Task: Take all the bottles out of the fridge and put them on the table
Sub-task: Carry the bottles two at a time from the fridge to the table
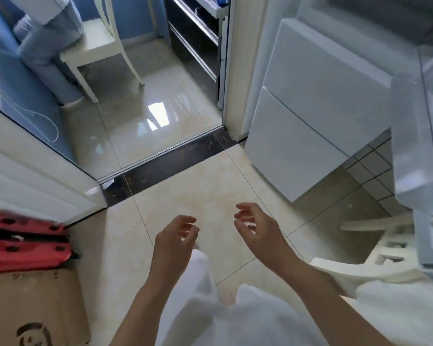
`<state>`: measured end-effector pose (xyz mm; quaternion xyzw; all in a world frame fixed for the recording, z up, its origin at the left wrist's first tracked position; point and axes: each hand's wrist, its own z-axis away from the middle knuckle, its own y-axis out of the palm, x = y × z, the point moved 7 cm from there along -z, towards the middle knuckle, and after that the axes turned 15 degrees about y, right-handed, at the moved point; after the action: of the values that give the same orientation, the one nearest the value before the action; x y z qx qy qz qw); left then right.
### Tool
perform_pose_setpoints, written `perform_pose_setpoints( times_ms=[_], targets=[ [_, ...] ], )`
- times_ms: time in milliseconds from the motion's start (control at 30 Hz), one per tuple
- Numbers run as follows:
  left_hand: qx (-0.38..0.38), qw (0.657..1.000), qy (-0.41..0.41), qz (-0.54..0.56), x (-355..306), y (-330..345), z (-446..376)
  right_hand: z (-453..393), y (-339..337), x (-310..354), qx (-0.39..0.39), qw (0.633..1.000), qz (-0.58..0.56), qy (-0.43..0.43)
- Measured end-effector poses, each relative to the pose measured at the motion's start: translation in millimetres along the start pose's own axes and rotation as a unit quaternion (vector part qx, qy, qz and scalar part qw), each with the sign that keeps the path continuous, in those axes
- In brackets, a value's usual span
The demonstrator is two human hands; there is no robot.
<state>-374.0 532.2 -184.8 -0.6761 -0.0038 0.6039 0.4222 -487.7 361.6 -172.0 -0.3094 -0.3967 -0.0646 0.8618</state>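
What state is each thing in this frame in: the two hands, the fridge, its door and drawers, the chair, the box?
left hand: empty, fingers loosely curled, above the floor.
right hand: empty, fingers loosely curled, apart from the left.
fridge door: swung open, at the right edge.
fridge drawers: both closed.
white chair: upright, beyond the threshold.
cardboard box: on the floor, red case on top.
Bottles: none in view.

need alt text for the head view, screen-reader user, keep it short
A person's left hand and right hand hang empty with loosely curled fingers over a beige tiled floor. A white fridge with an open door stands to the right; no bottles are visible. A white chair stands beyond the doorway, a cardboard box lower left.
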Motion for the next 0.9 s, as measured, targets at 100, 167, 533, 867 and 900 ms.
perform_pose_setpoints(
  times_ms=[100,167,533,867,900],
  targets=[
    [0.049,0.997,0.044,-0.027,-8.8,0.2,-72.7,-40.5,-2.2,17.0,-0.012,0.999,-0.013,0.038],
    [0.075,0.994,0.075,-0.03,-20.3,-3.1,-116.8,-64.1,-4.7,28.9,-0.019,0.998,-0.021,0.06],
    [0.214,0.954,0.208,-0.017,-93.9,13.7,-323.9,-169.5,-73.4,93.5,-0.18,0.963,-0.144,0.139],
    [0.244,0.914,0.32,0.046,-215.2,115.3,-453.4,-260.4,-214.7,126.9,-0.298,0.935,-0.163,0.1],
    [0.247,0.913,0.322,0.054,-227.1,126.1,-463.3,-269.8,-229.9,132.5,-0.3,0.937,-0.151,0.093]
  ],
)
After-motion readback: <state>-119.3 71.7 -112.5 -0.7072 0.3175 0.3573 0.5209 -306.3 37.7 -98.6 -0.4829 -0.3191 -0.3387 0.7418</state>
